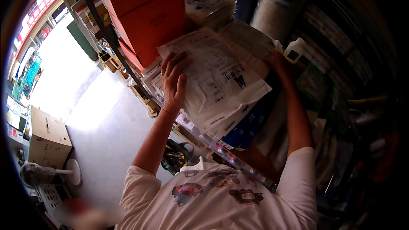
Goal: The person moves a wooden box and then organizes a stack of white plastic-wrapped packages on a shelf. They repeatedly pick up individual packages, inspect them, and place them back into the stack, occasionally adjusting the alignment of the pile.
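Printed translucent plastic bags (pixel 220 73) lie in a loose, flat pile in front of me, on top of blue-and-white boxes (pixel 244 126). On the left edge of the top bag rests my left hand (pixel 174 80), its fingers spread and slightly bent; whether they pinch the plastic cannot be told. My right hand (pixel 278 60) is in shadow at the far right side of the pile, near a small white plastic bottle (pixel 294 50). Its fingertips are dark and partly hidden. Behind the pile sits a thick stack of clear plastic packets (pixel 209 4).
Large red boxes (pixel 143 16) stand stacked at the back left beside a metal shelf post. A big wrapped roll (pixel 278 0) rises at the back right. Low on the left are a cardboard box (pixel 49 137) and a white fan (pixel 35 174) on the tiled floor.
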A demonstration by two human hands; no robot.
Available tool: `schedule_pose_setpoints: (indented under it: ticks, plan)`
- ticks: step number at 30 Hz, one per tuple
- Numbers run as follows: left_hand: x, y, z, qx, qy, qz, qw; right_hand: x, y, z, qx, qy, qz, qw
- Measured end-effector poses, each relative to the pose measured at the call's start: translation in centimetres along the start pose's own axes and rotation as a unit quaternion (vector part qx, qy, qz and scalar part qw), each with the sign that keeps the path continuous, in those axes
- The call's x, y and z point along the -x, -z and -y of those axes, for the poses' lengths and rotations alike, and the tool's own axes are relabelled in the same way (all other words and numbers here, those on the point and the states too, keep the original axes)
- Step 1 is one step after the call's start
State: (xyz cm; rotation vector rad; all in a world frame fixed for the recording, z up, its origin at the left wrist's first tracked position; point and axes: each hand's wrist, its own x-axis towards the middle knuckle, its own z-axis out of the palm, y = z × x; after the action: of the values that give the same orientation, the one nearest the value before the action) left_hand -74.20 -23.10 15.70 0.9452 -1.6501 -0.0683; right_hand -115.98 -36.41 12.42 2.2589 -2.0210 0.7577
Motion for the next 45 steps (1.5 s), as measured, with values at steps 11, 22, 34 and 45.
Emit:
schedule_pose_setpoints:
  ticks: [11,22,34,45]
  plan:
    - [-0.1,0.0,-0.3,-0.005,-0.001,0.007,1.000,-2.5,-0.6,0.4,0.037,-0.024,0.076,0.996]
    - [0.0,0.3,-0.2,-0.014,0.003,0.004,1.000,-1.0,1.5,3.9,0.178,0.037,0.047,0.982]
    - [-0.1,0.2,-0.1,-0.004,-0.010,0.000,1.000,-1.0,0.8,3.0,0.189,0.035,-0.044,0.980]
    - [0.0,0.3,0.1,-0.003,-0.010,-0.001,1.000,-0.9,5.1,7.6,0.125,0.039,-0.227,0.965]
